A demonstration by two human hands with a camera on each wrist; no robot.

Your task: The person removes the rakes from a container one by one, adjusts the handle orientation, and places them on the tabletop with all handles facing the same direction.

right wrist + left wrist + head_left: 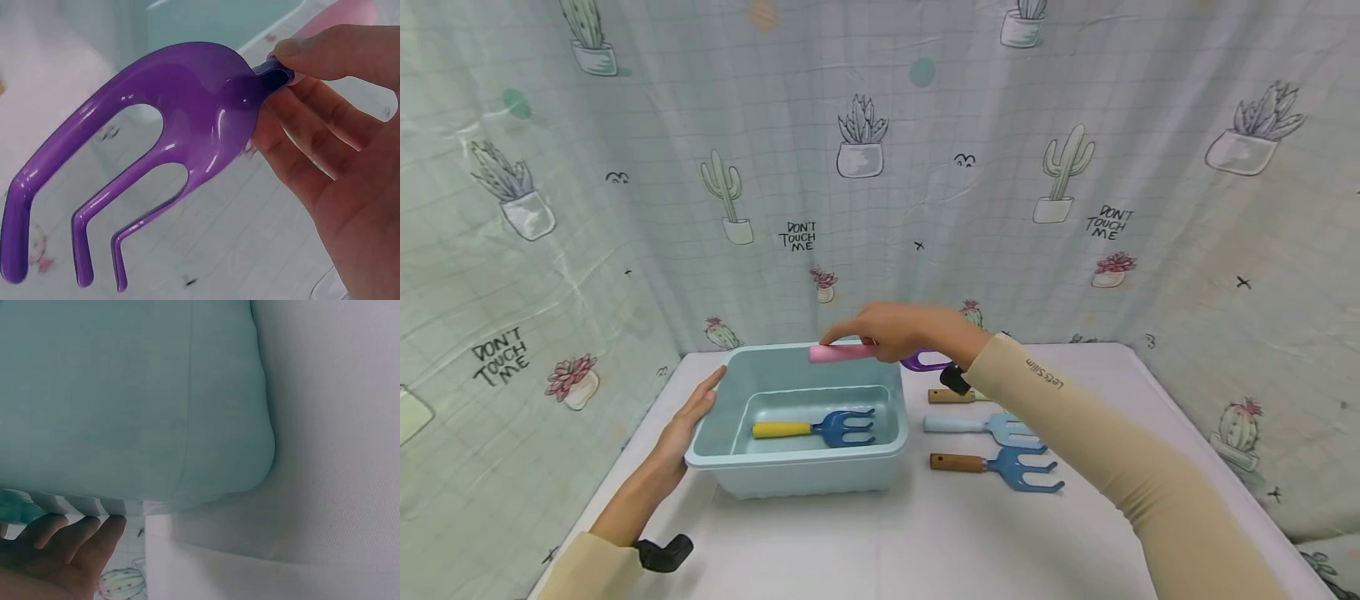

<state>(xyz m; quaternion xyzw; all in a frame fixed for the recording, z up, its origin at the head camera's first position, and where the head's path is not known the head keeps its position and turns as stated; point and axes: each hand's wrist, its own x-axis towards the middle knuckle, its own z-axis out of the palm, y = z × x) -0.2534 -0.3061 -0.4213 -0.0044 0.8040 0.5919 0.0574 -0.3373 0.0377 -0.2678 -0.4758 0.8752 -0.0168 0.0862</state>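
My right hand (901, 330) pinches a small garden hand rake by its pink handle (841, 353), above the far right part of a light blue basin (805, 479). In the right wrist view the rake's purple head (200, 94) shows three bent tines, and the thumb presses near the neck. My left hand (679, 427) rests its extended fingers along the basin's left rim; the left wrist view shows the fingertips (112, 526) at the basin's side. Inside the basin lies another rake (831, 427) with a yellow handle and a blue head.
Right of the basin, on the white table (865, 550), lie a brown-handled blue rake (1013, 469), a light blue rake (1000, 427) and a wooden-handled tool (951, 396) partly hidden by my right arm. A patterned curtain (910, 208) encloses the back and sides.
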